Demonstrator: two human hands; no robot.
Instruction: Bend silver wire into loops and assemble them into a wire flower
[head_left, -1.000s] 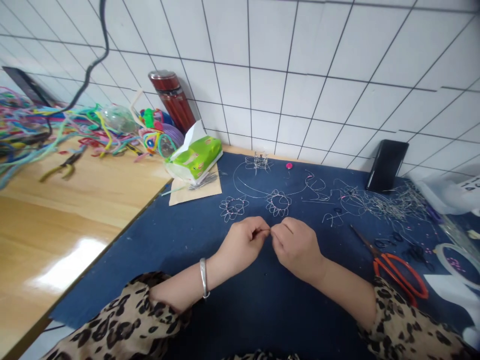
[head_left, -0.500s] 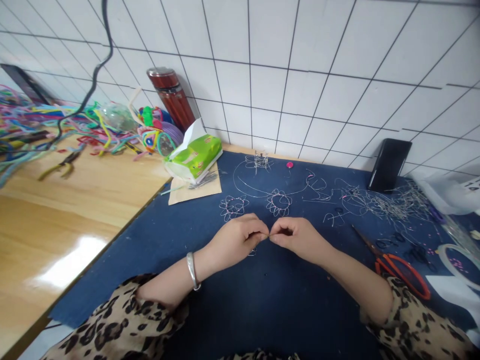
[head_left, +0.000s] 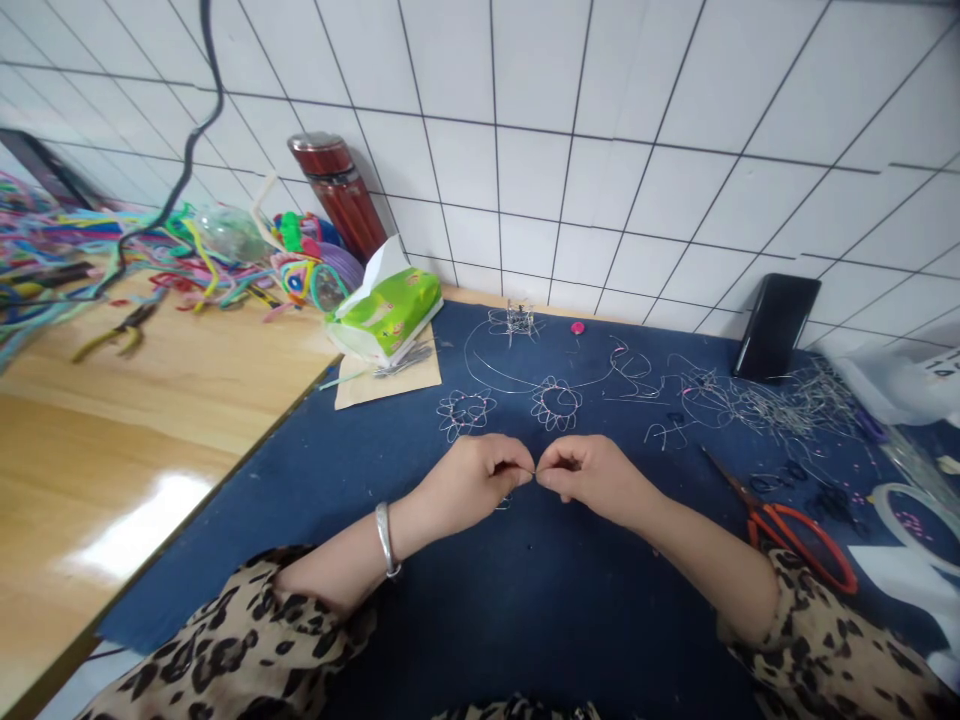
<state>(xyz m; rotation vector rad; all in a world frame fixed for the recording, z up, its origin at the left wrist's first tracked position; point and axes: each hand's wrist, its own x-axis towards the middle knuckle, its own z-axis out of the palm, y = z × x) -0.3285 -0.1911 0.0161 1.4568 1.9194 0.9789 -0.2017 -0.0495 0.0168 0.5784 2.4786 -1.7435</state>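
Head view: my left hand point(head_left: 469, 487) is closed to a pinch, thumb against forefinger, gripping a wire piece point(head_left: 504, 504); a small looped portion of it shows just beneath the fingers, the rest being hidden. My right hand point(head_left: 600, 482) is likewise brought to a fingertip pinch, its tips meeting those of the left at a fine end of the same piece; the exact contact is too small to resolve. Both hands are positioned above a blue mat point(head_left: 585, 620), which covers part of the wooden desk point(head_left: 225, 385). A bracelet point(head_left: 385, 540) encircles my left wrist. Directly beyond the hands, two petal-looped wire rings with small pink beads lie side by side, apart: the left ring point(head_left: 466, 424) and the right ring point(head_left: 557, 416). Farther back is an upright wire frame point(head_left: 520, 318), with a pink disc point(head_left: 577, 328) to its right. A wire tangle point(head_left: 787, 405) occupies the right rear, in front of a black phone point(head_left: 778, 328) leaning against the tiled wall. Orange-handled scissors point(head_left: 757, 508) lie near my right forearm. At left rear, a green tissue pack point(head_left: 397, 312) rests on brown paper point(head_left: 352, 391), near a red flask point(head_left: 341, 195).
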